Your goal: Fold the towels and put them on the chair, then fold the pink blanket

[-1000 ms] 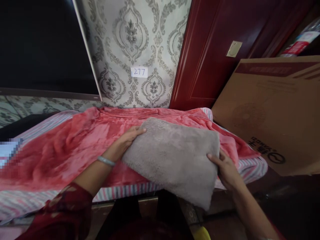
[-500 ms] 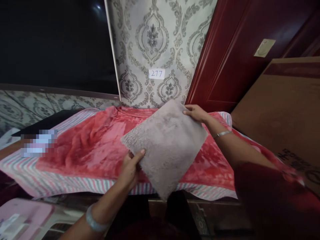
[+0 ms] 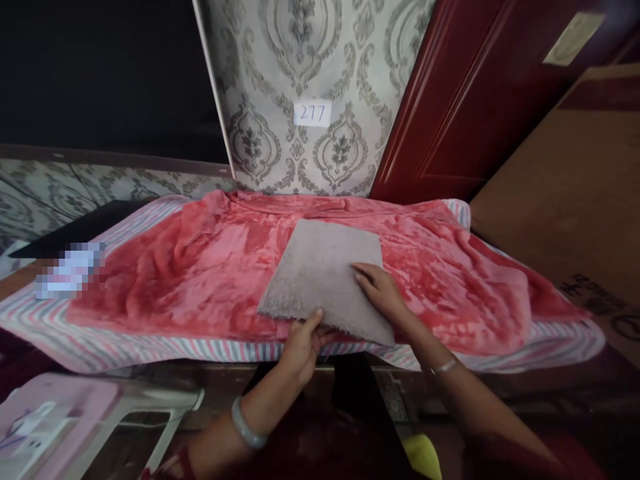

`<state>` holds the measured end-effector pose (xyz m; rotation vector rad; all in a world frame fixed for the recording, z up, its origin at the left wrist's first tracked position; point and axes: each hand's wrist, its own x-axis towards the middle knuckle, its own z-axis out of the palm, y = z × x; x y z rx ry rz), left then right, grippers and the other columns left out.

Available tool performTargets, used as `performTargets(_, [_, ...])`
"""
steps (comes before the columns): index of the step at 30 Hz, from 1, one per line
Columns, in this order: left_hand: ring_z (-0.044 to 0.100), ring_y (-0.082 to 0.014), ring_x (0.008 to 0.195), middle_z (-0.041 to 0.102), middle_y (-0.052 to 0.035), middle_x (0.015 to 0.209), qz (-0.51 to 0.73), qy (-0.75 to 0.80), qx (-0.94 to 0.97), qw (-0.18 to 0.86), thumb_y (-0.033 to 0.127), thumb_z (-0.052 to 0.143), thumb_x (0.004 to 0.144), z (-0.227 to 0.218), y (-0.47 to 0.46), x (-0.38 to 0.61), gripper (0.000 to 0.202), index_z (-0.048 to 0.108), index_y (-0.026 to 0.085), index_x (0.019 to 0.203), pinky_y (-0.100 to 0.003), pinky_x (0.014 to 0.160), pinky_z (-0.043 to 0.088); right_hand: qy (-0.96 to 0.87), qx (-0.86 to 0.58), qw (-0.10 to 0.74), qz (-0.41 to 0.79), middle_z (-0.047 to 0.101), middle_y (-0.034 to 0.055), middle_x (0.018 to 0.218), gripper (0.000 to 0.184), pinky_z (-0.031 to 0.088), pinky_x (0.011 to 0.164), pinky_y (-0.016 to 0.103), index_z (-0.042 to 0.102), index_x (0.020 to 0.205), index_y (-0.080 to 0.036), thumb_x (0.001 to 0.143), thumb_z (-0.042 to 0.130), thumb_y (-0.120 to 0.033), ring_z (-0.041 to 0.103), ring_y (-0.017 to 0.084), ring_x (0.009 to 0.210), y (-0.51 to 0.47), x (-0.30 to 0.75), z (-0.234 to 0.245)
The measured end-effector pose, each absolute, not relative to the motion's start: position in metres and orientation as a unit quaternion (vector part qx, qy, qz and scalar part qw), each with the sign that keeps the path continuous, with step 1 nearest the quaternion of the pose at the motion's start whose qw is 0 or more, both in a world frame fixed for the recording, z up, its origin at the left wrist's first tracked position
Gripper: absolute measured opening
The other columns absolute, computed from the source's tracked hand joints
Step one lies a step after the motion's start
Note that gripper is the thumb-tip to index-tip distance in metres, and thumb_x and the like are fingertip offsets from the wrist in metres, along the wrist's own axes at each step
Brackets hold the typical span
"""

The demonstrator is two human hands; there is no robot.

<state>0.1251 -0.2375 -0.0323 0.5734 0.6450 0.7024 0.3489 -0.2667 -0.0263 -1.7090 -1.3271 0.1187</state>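
A grey plush square of fabric (image 3: 325, 267), perhaps a mat or cushion cover, is tilted slightly above the red plush blanket (image 3: 220, 267). My left hand (image 3: 303, 343) grips its near edge, thumb on top and fingers underneath. On the square's right part lies my right hand (image 3: 377, 287), its fingers stretched over the top surface and not wrapped round an edge. Under the red blanket shows a striped cloth (image 3: 200, 350) with pink, white and grey bands.
A large dark screen (image 3: 100, 73) hangs at the left. A cardboard box (image 3: 565, 193) stands at the right by a dark red door (image 3: 470, 87). A paper marked 277 (image 3: 313, 113) is on the patterned wall. A pink-and-white stool (image 3: 65, 420) is at lower left.
The grey square has come down and turned, its edge now facing me. My right hand has moved from its far corner onto its top; my left hand still grips the near edge.
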Motion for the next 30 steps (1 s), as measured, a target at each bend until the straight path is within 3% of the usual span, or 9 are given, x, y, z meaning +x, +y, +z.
performTargets(4, [0.074,-0.0269,0.088,0.074,-0.0147,0.118,0.32,0.325,0.248,0.855,0.028,0.082,0.074,-0.024,-0.239,0.136,0.047,0.065,0.015,0.116,-0.046,0.083,0.063,-0.424,-0.716,0.555,0.007,0.071,0.0073,0.126,0.044,0.039,0.113,0.051,0.077,0.113,-0.026,0.084,0.064,-0.056,0.06,0.029,0.122,-0.338,0.329,-0.055])
performTargets(8, [0.074,-0.028,0.09,0.074,-0.0136,0.116,0.324,0.322,0.236,0.858,0.024,0.077,0.077,-0.015,-0.247,0.146,0.047,0.064,0.015,0.121,-0.051,0.087,0.062,-0.356,-0.746,0.562,0.008,0.071,0.0089,0.124,0.058,0.04,0.111,0.05,0.073,0.122,-0.026,0.085,0.059,-0.069,0.061,0.03,0.119,-0.367,0.315,-0.056])
performTargets(12, [0.073,-0.0291,0.096,0.075,-0.0125,0.114,0.331,0.304,0.24,0.86,0.026,0.08,0.075,-0.018,-0.262,0.147,0.043,0.066,0.015,0.115,-0.052,0.092,0.06,-0.368,-0.741,0.561,0.018,0.068,0.0094,0.13,0.06,0.042,0.111,0.049,0.069,0.131,-0.025,0.093,0.049,-0.068,0.061,0.029,0.122,-0.376,0.314,-0.049])
performTargets(15, [0.074,-0.028,0.092,0.076,-0.0108,0.104,0.312,0.322,0.257,0.856,0.026,0.085,0.071,-0.027,-0.268,0.135,0.035,0.068,0.015,0.1,-0.051,0.094,0.059,-0.389,-0.733,0.557,0.024,0.064,0.0087,0.138,0.058,0.037,0.116,0.05,0.068,0.133,-0.026,0.092,0.054,-0.066,0.056,0.03,0.13,-0.384,0.311,-0.052])
performTargets(18, [0.075,-0.0294,0.094,0.077,-0.0081,0.096,0.273,0.286,0.29,0.871,0.025,0.087,0.07,-0.035,-0.265,0.115,0.027,0.064,0.017,0.081,-0.051,0.097,0.057,-0.46,-0.722,0.515,0.038,0.048,0.0055,0.155,0.059,0.027,0.122,0.052,0.061,0.142,-0.03,0.092,0.059,-0.062,0.041,0.029,0.145,-0.393,0.301,-0.059])
performTargets(21, [0.074,-0.0307,0.099,0.077,-0.0059,0.093,0.274,0.269,0.282,0.879,0.023,0.087,0.069,-0.04,-0.255,0.093,0.027,0.061,0.018,0.071,-0.051,0.099,0.056,-0.499,-0.728,0.471,0.02,0.035,0.0062,0.163,0.066,0.027,0.122,0.056,0.05,0.151,-0.03,0.093,0.061,-0.059,0.033,0.03,0.15,-0.402,0.294,-0.066])
performTargets(24, [0.073,-0.0254,0.096,0.075,-0.0018,0.087,0.348,0.261,0.237,0.869,0.022,0.085,0.07,-0.044,-0.244,0.078,0.023,0.063,0.019,0.072,-0.049,0.1,0.056,-0.456,-0.743,0.49,-0.002,0.046,0.01,0.157,0.063,0.037,0.116,0.057,0.049,0.151,-0.029,0.095,0.059,-0.057,0.044,0.032,0.143,-0.41,0.293,-0.073])
performTargets(27, [0.072,-0.0203,0.09,0.073,0.0023,0.084,0.427,0.255,0.218,0.84,0.02,0.086,0.068,-0.045,-0.236,0.073,0.024,0.063,0.021,0.074,-0.046,0.099,0.057,-0.372,-0.746,0.552,0.02,0.061,0.0131,0.139,0.06,0.051,0.103,0.053,0.054,0.147,-0.026,0.096,0.058,-0.056,0.061,0.031,0.122,-0.41,0.297,-0.081])
performTargets(30, [0.071,-0.0198,0.09,0.074,0.0016,0.091,0.462,0.27,0.243,0.809,0.023,0.085,0.068,-0.04,-0.229,0.074,0.026,0.063,0.022,0.082,-0.043,0.092,0.059,-0.324,-0.735,0.593,0.058,0.065,0.0148,0.131,0.066,0.057,0.091,0.047,0.054,0.147,-0.024,0.091,0.065,-0.057,0.067,0.028,0.108,-0.405,0.299,-0.086])
